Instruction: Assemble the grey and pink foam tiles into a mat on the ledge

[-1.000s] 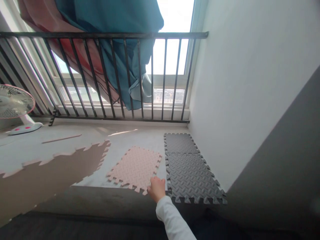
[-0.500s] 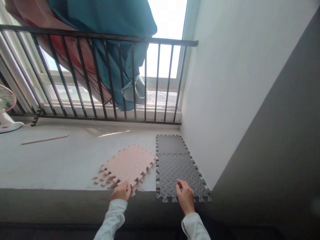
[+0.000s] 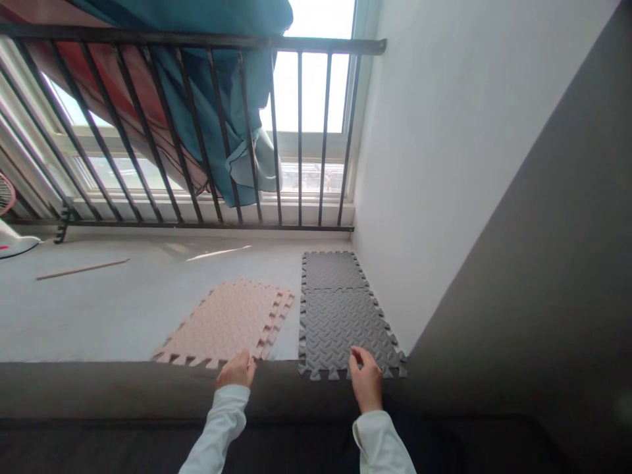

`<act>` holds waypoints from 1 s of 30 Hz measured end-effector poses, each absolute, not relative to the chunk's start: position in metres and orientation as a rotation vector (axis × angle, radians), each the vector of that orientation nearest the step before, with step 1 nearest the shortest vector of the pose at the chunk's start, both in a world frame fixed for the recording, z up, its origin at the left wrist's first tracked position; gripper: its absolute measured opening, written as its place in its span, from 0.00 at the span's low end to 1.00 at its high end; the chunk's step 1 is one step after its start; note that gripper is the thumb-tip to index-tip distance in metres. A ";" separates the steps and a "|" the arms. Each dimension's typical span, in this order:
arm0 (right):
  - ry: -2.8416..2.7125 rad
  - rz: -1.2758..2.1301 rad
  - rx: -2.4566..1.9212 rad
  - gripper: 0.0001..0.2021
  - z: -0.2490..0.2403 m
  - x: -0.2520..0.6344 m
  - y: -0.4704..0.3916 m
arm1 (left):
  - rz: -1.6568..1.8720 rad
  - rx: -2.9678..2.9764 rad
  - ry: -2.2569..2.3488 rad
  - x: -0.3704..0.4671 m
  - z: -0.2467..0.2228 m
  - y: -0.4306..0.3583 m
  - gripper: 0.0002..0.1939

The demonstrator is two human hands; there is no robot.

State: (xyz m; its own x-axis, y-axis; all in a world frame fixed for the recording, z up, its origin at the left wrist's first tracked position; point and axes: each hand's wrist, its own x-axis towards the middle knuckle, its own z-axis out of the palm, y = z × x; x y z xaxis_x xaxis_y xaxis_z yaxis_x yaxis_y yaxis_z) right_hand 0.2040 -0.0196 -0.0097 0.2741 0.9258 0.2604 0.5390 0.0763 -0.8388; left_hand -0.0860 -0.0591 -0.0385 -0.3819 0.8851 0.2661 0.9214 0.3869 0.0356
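Note:
Pink foam mat tiles (image 3: 227, 319) with jigsaw edges lie stacked on the white ledge, the top one slightly out of line with the tile beneath. My left hand (image 3: 237, 370) grips the near right corner of the pink stack, fingers closed on its edge. Two grey foam mat tiles (image 3: 340, 329) are joined end to end beside the right wall. Over the near edge of the closer grey tile is my right hand (image 3: 365, 375), its thumb and fingers curled with a gap between them and nothing visible inside. Whether it touches the tile I cannot tell.
Behind the ledge (image 3: 123, 322) runs a black metal railing (image 3: 197, 41) before a window. Blue and red cloth (image 3: 197, 131) hangs there. A thin stick (image 3: 81, 269) lies left, near a partly visible fan (image 3: 10, 237). A white wall (image 3: 444, 131) rises right.
The pink top tile has turned, so its edges line up more closely with the ledge and the stack. My left hand stays on its corner. The view has tilted down slightly.

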 end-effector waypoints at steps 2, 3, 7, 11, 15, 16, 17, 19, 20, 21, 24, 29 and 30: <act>-1.388 0.522 -1.588 0.16 -0.009 0.203 -0.020 | -0.299 -1.670 -2.333 -0.091 -0.048 -0.062 0.14; -1.391 0.530 -1.588 0.15 -0.009 0.202 -0.021 | -0.323 -1.687 -2.286 -0.093 -0.051 -0.063 0.15; -1.391 0.547 -1.608 0.15 -0.007 0.197 -0.022 | -0.405 -1.720 -2.221 -0.100 -0.058 -0.070 0.16; -1.401 0.578 -1.625 0.14 -0.003 0.192 -0.023 | -0.407 -1.772 -2.268 -0.099 -0.054 -0.071 0.17; -1.410 0.616 -1.604 0.14 -0.003 0.189 -0.024 | -0.443 -1.817 -2.326 -0.095 -0.049 -0.065 0.16; -1.411 0.623 -1.601 0.14 -0.003 0.189 -0.024 | -0.449 -1.828 -2.331 -0.094 -0.048 -0.065 0.15; -1.411 0.627 -1.600 0.14 -0.003 0.189 -0.024 | -0.449 -1.839 -2.330 -0.093 -0.048 -0.064 0.15; -1.414 0.635 -1.599 0.14 -0.003 0.190 -0.025 | -0.418 -1.859 -2.317 -0.091 -0.047 -0.066 0.16; -1.415 0.640 -1.600 0.14 -0.003 0.191 -0.025 | -0.386 -1.864 -2.310 -0.090 -0.046 -0.067 0.16; -1.414 0.645 -1.602 0.14 -0.003 0.191 -0.026 | -0.347 -1.864 -2.306 -0.089 -0.044 -0.069 0.17; -1.411 0.662 -1.615 0.14 -0.002 0.192 -0.027 | -0.216 -1.835 -2.328 -0.084 -0.036 -0.072 0.18; -1.418 0.679 -1.631 0.14 -0.002 0.193 -0.028 | -0.073 -1.833 -2.431 -0.076 -0.022 -0.070 0.19; -1.417 0.677 -1.631 0.14 -0.003 0.193 -0.028 | -0.060 -1.840 -2.455 -0.075 -0.020 -0.069 0.18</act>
State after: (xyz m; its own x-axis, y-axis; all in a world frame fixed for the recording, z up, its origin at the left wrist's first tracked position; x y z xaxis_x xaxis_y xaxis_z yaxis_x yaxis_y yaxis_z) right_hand 0.1929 -0.0277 -0.0026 0.2115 0.9689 0.1285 0.5089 0.0031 -0.8608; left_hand -0.0751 -0.0686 -0.0198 -0.2792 0.9568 0.0814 0.9596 0.2811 -0.0119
